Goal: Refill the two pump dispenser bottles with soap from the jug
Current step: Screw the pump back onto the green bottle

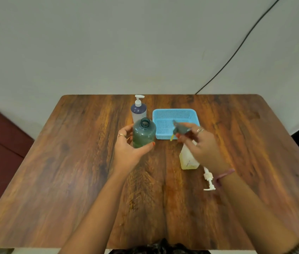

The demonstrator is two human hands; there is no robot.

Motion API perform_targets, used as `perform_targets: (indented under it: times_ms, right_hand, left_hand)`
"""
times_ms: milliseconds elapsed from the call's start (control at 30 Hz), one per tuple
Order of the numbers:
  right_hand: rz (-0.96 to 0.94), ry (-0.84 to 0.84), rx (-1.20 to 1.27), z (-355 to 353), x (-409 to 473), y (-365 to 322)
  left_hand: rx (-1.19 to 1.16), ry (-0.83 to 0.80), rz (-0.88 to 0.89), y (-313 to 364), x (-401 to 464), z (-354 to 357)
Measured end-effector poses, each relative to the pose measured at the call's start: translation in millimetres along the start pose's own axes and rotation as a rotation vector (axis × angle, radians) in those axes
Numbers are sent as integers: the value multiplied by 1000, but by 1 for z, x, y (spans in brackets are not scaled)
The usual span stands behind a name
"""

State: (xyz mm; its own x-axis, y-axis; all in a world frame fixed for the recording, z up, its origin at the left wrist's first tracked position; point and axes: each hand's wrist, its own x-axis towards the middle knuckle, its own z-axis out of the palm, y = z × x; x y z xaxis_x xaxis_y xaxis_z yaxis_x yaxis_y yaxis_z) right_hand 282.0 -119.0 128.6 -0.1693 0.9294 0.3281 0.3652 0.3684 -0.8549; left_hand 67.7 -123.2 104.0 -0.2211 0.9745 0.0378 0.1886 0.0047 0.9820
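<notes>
Holding the round teal plastic bottle [143, 133] upright on the wooden table [71, 171], your left hand [128, 149] curls round its lower body; its neck stands open. Your right hand [200, 143] pinches the grey pump head [180, 129], tube hanging down, above the near edge of the blue mesh basket [174, 114], just right of the bottle. The translucent soap jug [188, 158] stands under your right hand, nearer that hand; its white pump [208, 179] lies beside it. A white-capped dispenser bottle [138, 110] waits behind.

- The open-necked green plastic bottle [143, 133] stands mid-table [71, 171], before the white pump bottle [138, 110].
- The blue perforated plastic basket [174, 114] sits right of both.
- The loose white pump head [208, 178] lies just behind-right of the pale plastic jug [188, 158].
</notes>
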Motion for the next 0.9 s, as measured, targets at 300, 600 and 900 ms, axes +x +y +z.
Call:
perform_targets:
  times_ms: [300, 600, 900]
  right_hand:
    - [-98, 253, 464, -72, 76, -87]
    - [-201, 290, 486, -103, 113, -119]
    - [-197, 4, 217, -102, 121, -107]
  left_hand:
    - [-34, 25, 41, 48, 1, 30]
    - [-46, 65, 87, 84, 11, 48]
    - [-25, 36, 136, 110, 18, 65]
